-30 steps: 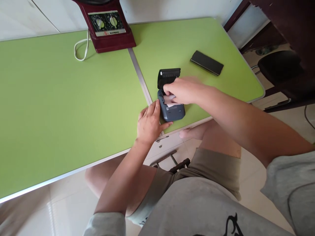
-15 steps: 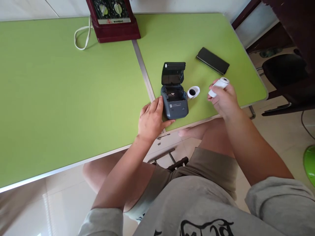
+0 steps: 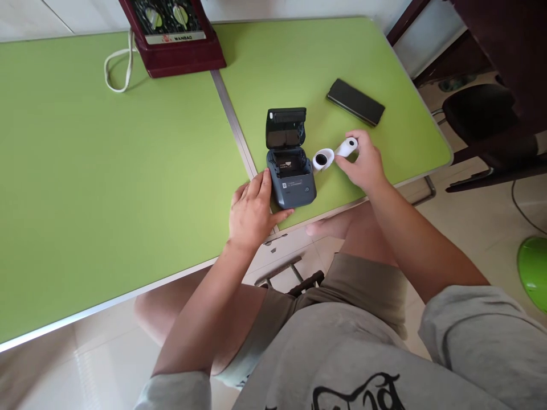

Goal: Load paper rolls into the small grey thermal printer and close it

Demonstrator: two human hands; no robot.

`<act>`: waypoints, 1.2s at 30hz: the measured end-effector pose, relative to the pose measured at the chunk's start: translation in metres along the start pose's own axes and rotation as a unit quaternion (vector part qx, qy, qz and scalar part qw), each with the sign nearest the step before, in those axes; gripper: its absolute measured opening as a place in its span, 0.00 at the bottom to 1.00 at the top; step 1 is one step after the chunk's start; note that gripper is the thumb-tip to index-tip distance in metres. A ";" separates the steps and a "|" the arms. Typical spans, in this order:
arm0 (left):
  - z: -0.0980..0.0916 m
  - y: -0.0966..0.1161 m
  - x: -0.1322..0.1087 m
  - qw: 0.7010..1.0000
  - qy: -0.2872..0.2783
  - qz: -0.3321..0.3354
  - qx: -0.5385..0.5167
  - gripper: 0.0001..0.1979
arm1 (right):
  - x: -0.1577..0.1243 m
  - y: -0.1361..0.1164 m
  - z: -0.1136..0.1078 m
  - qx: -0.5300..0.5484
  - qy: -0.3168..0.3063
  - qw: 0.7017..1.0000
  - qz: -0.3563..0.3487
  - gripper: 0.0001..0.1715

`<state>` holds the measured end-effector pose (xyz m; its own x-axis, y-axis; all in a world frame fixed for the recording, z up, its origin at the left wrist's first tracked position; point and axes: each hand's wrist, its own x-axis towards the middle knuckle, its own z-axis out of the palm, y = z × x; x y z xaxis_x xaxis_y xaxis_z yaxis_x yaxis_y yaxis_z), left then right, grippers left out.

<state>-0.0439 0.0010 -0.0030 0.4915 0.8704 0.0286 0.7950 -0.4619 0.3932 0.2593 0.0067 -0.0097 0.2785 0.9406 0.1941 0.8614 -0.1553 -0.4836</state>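
A dark blue-grey label printer [image 3: 294, 191] stands on the green table near its front edge, its lid [image 3: 285, 128] tipped up and the compartment showing. My left hand [image 3: 251, 213] holds it by the near left corner, fingers along the side and thumb at the front. Right of the printer lies a white label roll [image 3: 323, 159] with a wide dark core and a loose outer end. My right hand [image 3: 363, 162] pinches a second white label roll [image 3: 347, 147], which has a small core hole, between thumb and fingers. That roll is low over the table, close beside the first; whether they touch I cannot tell.
A black phone-like case [image 3: 356, 102] lies behind my right hand. At the back stands a dark red appliance [image 3: 182, 57] with two knobs and a white cord [image 3: 117, 89]. A metal seam [image 3: 233, 122] crosses the table [image 3: 128, 171]. A dark chair [image 3: 478, 114] is at the right.
My right hand has moved left with the small-core label roll, bringing it beside the other roll. The left hand stays on the printer. The whole view has shifted slightly.
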 end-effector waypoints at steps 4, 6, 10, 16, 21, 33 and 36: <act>0.000 0.000 0.000 1.000 -0.002 -0.005 0.001 0.50 | -0.010 -0.005 -0.006 0.027 0.063 0.995 -0.069 0.36; 0.000 0.001 0.000 1.000 -0.005 -0.005 0.001 0.50 | -0.014 -0.017 -0.010 0.014 0.076 0.986 -0.150 0.35; 0.000 0.001 0.001 1.000 -0.003 -0.005 -0.002 0.50 | -0.012 -0.043 -0.002 -0.040 -0.030 0.970 -0.238 0.33; 0.000 0.002 0.001 1.000 -0.002 -0.003 -0.007 0.50 | -0.010 -0.044 0.013 -0.098 -0.052 0.967 -0.229 0.19; -0.002 0.003 0.001 1.000 -0.007 0.000 0.001 0.50 | -0.019 -0.038 0.009 -0.009 0.001 0.972 -0.235 0.19; -0.001 0.001 0.000 1.000 -0.003 0.010 0.000 0.52 | -0.013 -0.083 -0.004 0.122 -0.009 0.953 -0.276 0.23; 0.000 0.001 0.000 1.000 -0.004 0.011 0.001 0.52 | -0.003 -0.094 0.001 0.063 -0.041 0.954 -0.290 0.29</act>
<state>-0.0437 0.0006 -0.0026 0.5112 0.8589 0.0303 0.7851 -0.4811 0.3901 0.1770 0.0184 0.0337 -0.2685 0.8787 0.3947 0.8009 0.4313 -0.4154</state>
